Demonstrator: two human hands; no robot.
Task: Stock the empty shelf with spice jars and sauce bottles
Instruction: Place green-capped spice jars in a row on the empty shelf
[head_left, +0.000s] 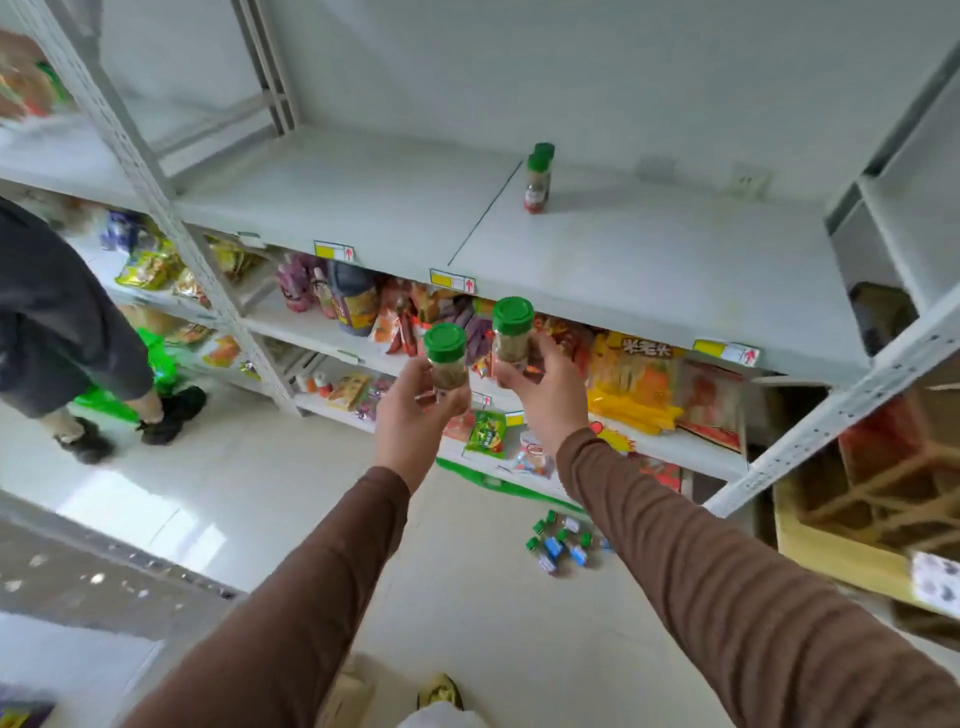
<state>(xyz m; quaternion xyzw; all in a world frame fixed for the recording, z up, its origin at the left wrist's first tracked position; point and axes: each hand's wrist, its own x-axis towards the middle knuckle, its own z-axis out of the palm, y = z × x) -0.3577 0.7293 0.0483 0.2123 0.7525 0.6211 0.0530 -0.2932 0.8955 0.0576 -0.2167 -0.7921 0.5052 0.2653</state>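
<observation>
Side by side, the left hand (415, 410) and right hand (540, 395) each grip an upright green-capped spice jar (444, 358) (511, 332). Above and beyond them, two more jars (537, 179) stand on the white shelf (363, 197).

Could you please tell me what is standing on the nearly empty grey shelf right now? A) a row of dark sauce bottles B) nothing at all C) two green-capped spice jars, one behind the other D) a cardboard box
C: two green-capped spice jars stand close together on the grey shelf, while the left hand and the right hand each hold another green-capped jar in front of it.
</observation>
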